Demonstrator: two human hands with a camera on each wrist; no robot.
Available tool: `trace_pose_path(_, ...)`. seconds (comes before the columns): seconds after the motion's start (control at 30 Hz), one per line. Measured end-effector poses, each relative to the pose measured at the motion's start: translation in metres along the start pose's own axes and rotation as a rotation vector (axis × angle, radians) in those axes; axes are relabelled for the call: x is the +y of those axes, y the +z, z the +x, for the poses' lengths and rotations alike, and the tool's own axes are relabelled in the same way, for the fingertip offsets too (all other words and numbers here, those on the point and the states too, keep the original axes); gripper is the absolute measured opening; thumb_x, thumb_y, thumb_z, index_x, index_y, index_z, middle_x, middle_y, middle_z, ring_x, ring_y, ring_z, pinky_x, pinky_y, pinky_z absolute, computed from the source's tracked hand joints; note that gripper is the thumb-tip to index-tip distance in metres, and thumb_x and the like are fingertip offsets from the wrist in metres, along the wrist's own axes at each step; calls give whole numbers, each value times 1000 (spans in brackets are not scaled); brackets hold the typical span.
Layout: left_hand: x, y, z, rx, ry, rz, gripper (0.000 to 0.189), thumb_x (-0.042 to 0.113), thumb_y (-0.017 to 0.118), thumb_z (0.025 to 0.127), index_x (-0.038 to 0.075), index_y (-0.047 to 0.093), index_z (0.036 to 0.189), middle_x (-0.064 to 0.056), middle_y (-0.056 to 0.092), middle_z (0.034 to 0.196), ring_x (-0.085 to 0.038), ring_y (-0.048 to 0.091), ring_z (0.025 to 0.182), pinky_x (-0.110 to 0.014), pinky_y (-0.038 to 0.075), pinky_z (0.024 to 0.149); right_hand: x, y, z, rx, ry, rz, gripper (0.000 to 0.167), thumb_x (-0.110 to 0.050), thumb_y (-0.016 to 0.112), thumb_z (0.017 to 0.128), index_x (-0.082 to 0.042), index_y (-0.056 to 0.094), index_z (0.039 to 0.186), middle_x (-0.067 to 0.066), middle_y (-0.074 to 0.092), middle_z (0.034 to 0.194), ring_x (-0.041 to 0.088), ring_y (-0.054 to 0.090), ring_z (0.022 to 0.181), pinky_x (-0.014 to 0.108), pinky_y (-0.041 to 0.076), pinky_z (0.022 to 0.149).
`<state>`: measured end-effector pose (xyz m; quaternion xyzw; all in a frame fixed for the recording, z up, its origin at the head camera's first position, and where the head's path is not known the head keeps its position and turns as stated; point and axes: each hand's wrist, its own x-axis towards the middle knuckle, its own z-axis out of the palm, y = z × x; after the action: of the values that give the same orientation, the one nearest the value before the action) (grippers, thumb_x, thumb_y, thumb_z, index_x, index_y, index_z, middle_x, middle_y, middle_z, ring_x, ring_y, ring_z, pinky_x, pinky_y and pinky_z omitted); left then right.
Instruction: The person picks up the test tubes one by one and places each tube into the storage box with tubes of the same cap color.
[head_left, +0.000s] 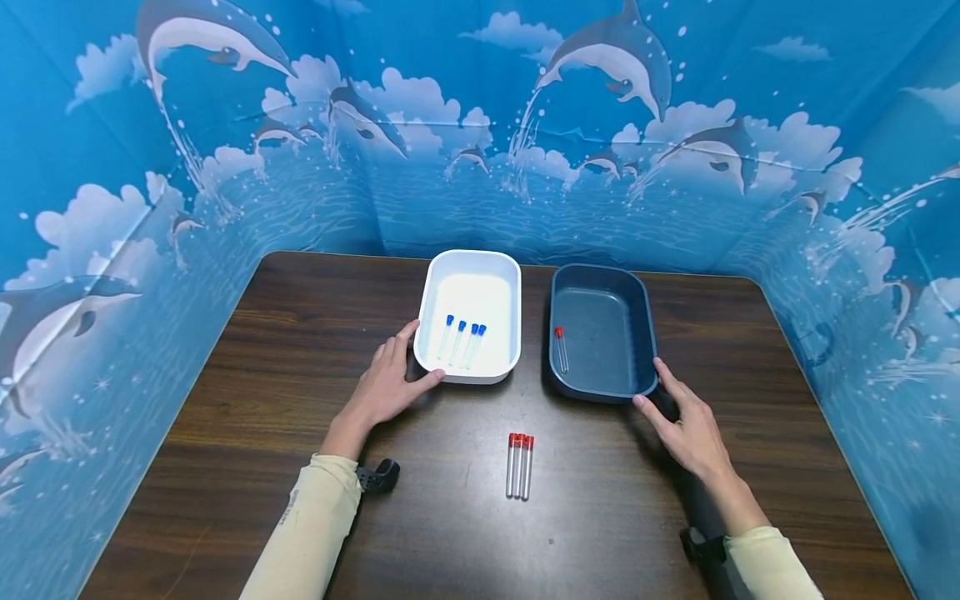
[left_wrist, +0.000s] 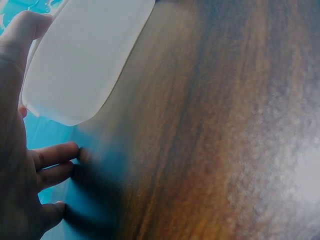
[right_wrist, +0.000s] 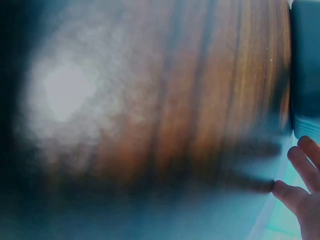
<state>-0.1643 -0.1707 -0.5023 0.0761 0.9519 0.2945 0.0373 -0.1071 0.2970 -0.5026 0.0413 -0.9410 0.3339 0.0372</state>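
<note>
My left hand [head_left: 386, 383] holds the near left corner of a white plastic tray [head_left: 480, 378], thumb at the front and index finger along the side. Several blue-capped test tubes [head_left: 461, 340] lie inside it. My right hand [head_left: 690, 429] holds the near right corner of a dark blue-grey tray [head_left: 603, 333] between thumb and index finger. One red-capped test tube [head_left: 562, 350] lies in that tray, by its left wall. Three red-capped tubes [head_left: 519, 467] lie side by side on the table. In the left wrist view, the white tray's side [left_wrist: 85, 60] shows beside the thumb.
The trays stand a small gap apart near the far edge of a dark wooden table [head_left: 322, 308]. A blue dolphin-print cloth [head_left: 450, 192] hangs round the back and sides. Each wrist wears a black strapped device [head_left: 378, 476].
</note>
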Motion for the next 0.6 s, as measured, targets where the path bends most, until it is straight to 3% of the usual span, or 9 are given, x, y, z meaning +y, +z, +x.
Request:
trace_pose_path(0.27, 1, 0, 0, 9, 5, 0, 101, 79, 52, 81, 34, 5, 157, -11, 40, 141, -29, 39, 122, -54, 41, 89, 0, 0, -1, -24, 14, 14, 72, -47, 55, 98, -32, 18, 158, 28, 45, 143, 49, 41, 130, 69, 31, 97)
trace_pose_path(0.6, -4, 0, -2, -9, 14, -39, 101, 79, 52, 81, 34, 4, 158, -12, 36, 147, -32, 35, 130, -58, 36, 99, 3, 2, -3, -17, 5, 20, 71, -46, 56, 98, -33, 19, 157, 26, 51, 138, 47, 45, 128, 68, 33, 96)
